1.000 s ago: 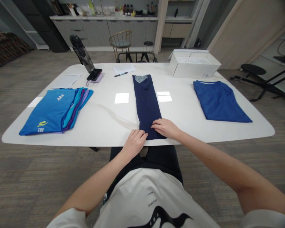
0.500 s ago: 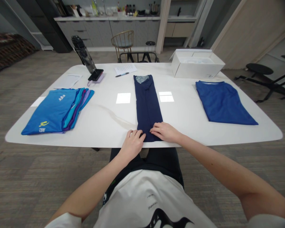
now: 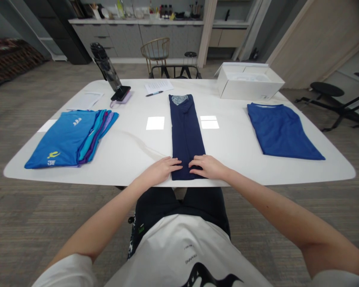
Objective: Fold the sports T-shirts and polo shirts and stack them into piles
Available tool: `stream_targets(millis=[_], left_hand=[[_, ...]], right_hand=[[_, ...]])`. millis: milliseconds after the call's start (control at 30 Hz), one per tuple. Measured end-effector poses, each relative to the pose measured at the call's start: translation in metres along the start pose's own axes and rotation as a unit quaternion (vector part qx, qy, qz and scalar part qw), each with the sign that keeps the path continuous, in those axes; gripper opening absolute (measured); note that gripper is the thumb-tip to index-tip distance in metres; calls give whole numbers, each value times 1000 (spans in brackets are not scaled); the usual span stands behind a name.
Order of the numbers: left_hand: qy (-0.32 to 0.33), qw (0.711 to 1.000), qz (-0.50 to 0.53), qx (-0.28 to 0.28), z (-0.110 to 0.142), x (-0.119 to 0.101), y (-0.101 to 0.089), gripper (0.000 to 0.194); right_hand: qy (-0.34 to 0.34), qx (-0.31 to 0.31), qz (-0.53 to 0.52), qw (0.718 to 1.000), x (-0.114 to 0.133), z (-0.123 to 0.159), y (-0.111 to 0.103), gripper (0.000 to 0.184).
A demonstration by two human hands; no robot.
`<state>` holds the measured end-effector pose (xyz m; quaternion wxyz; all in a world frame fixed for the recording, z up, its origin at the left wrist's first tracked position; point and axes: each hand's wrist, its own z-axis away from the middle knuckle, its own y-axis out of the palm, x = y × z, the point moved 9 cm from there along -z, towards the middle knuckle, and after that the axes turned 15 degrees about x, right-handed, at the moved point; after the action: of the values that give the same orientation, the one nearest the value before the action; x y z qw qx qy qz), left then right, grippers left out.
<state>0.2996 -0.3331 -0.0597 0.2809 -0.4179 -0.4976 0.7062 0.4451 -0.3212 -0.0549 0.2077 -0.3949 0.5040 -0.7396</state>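
Note:
A navy shirt point(image 3: 185, 131), folded into a long narrow strip, lies down the middle of the white table point(image 3: 131, 151), its collar at the far end. My left hand point(image 3: 160, 170) rests flat on the strip's near left corner, fingers stretched out. My right hand point(image 3: 208, 166) lies flat on the near right corner, fingers also extended. Both hands press the near end at the table's front edge; neither grips anything.
A stack of folded blue, teal and purple shirts point(image 3: 71, 137) lies at the left. A royal blue shirt point(image 3: 283, 131) lies at the right. At the back are an open white box point(image 3: 249, 85), paper with a pen point(image 3: 153, 93), and a phone on a stand point(image 3: 119, 93).
My left hand has slid from the table edge up onto the strip's near left corner and flattened. The right hand stays on the near right corner.

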Motion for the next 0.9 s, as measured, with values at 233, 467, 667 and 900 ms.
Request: stream_targets(millis=[233,467,667,900], left_hand=[[33,999,-1,36,6,1,-8,50],[87,989,120,3,-4,15,-10,29],[57,969,238,17,-16,23,-18,25],[-49,837,522,-157,-47,86,-61,26]], right_hand=[[-16,-23,-33,999,-34,14,-15,32],[-11,11,-87,996,-64,37,-18,29],[-25,13,-142,989,-60,37,-14,16],[45,-138,-400,905,-107,3,-54,19]])
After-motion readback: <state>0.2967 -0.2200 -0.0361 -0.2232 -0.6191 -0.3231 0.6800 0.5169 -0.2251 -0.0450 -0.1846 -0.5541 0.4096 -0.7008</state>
